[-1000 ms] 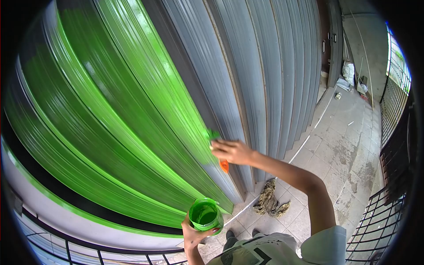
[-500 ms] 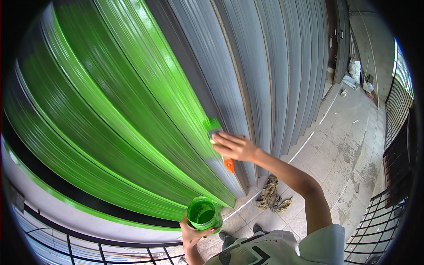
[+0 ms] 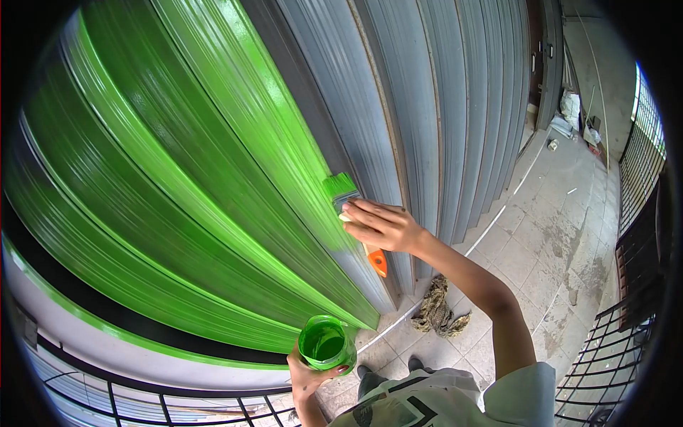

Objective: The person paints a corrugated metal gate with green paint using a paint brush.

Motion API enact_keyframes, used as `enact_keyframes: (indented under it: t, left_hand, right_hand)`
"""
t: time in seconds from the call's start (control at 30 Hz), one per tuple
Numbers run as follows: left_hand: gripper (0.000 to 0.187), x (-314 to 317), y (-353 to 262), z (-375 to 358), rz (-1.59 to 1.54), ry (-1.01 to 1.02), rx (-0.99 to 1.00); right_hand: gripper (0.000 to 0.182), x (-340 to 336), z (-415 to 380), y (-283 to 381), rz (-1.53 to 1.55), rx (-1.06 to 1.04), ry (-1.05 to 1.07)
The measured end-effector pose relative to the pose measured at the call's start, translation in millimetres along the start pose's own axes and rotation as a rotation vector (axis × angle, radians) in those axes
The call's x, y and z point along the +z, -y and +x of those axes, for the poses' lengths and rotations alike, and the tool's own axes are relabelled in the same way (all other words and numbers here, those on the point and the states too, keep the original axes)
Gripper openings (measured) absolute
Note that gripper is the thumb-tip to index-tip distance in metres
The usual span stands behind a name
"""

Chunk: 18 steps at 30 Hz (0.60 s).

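My right hand (image 3: 383, 226) is closed around a paintbrush (image 3: 346, 198) near its metal collar. The brush's wide bristles are coated in green, and an orange handle end sticks out below my fingers. Its tip lies at the border between wet green paint and bare grey on a ribbed metal shutter (image 3: 370, 107). Low in front of my body, my left hand (image 3: 307, 373) grips a clear jar (image 3: 328, 344) of green paint, held upright with its mouth open. Paint coats the jar's inner walls and rim.
A crumpled, stained cloth (image 3: 439, 313) lies on the tiled floor (image 3: 523, 249) by the shutter's foot. Black metal grilles (image 3: 601, 363) stand at the lower right and lower left. Bags and debris (image 3: 571, 117) sit at the far end.
My right hand and the brush have shifted slightly, with the bristles a little higher on the shutter and more of them showing. My left hand and the jar are nearly unmoved.
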<state>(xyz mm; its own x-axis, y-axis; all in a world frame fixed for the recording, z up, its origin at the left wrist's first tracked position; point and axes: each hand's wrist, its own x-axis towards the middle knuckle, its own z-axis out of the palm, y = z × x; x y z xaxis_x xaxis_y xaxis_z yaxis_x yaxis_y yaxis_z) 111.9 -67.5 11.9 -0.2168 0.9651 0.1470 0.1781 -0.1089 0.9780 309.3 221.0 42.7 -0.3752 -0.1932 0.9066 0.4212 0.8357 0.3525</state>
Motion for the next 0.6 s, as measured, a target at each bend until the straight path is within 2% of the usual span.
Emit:
enact_keyframes:
  t: [0.03, 0.17, 0.27, 0.37, 0.4, 0.5, 0.6]
  left_hand:
    - [0.078, 0, -1, 1, -0.008, 0.012, 0.001]
    - [0.078, -6, -4, 5, -0.045, 0.031, -0.008]
    - [0.08, -18, -1, 13, -0.008, 0.064, -0.001]
    - [0.085, -25, 2, 24, 0.004, 0.122, 0.008]
    - [0.086, -27, 2, 26, -0.001, 0.139, 0.006]
    - [0.092, -33, 14, 41, -0.063, 0.174, 0.016]
    - [0.098, -39, 14, 56, -0.063, 0.258, 0.037]
  right_hand:
    - [0.015, -2, -3, 1, -0.005, 0.015, -0.025]
    - [0.016, 42, -114, 33, 0.011, -0.037, 0.259]
    - [0.017, 18, -112, 56, 0.258, 0.024, 0.65]
    - [0.015, 13, -86, 47, 0.187, -0.011, 0.614]
    - [0.015, 13, -71, 39, 0.101, 0.007, 0.529]
    - [0.015, -9, 7, 15, -0.086, 0.01, 0.081]
    - [0.015, -18, 31, 12, -0.134, 0.026, -0.019]
